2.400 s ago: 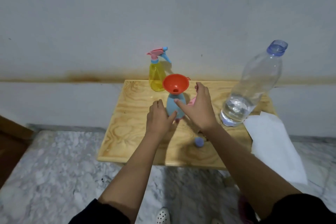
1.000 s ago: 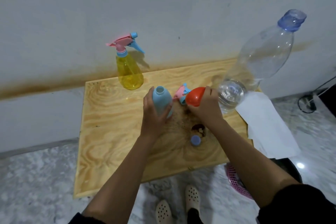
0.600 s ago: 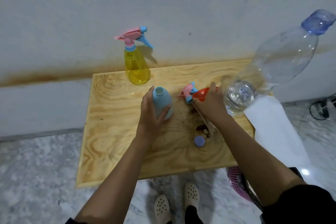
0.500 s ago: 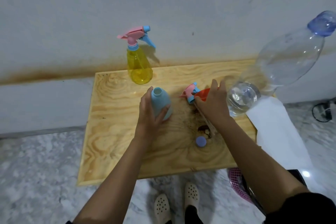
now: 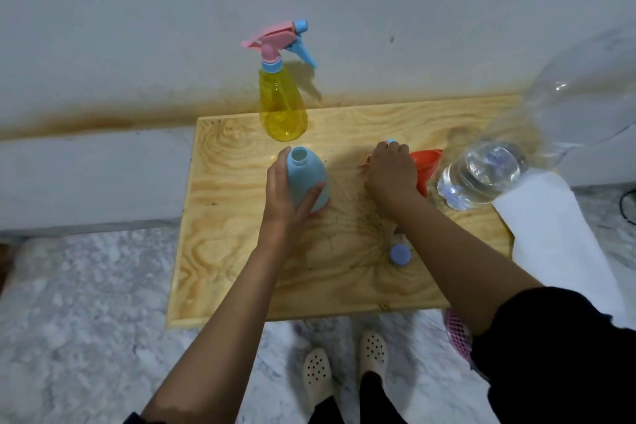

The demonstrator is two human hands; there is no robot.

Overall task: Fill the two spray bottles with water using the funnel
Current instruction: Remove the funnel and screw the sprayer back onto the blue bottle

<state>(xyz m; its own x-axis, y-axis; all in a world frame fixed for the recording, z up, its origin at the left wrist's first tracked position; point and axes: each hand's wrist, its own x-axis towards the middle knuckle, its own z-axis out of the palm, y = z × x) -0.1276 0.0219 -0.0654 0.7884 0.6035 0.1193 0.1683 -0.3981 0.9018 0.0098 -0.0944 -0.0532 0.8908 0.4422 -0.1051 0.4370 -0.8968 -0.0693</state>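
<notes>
Nearest the person, a small blue cap point(image 5: 400, 254) lies loose on the wooden table point(image 5: 241, 251), just beside the right forearm, and should be left alone. Further in, the left hand point(image 5: 285, 196) grips the blue spray bottle point(image 5: 306, 175), thumb on one side and fingers wrapped round the other. The bottle stands upright with its neck open; its wall is opaque, so the water level cannot be told. To the right, the right hand point(image 5: 390, 172) has its fingers curled down round the loose spray head point(image 5: 364, 163), of which only a pink edge and a blue tip show. The orange funnel point(image 5: 425, 165) lies on its side just beside that hand, touching the clear water bottle point(image 5: 481, 175). The step in hand looks like putting the head back on the blue bottle. To do it well, the left hand should hold the bottle low and steady so it cannot tip. The right hand should lift the head clear of the funnel, feed any tube straight down the neck, then seat the collar square before turning. At the far edge by the wall, the yellow spray bottle point(image 5: 282, 110) stands capped, its turn likely next.
</notes>
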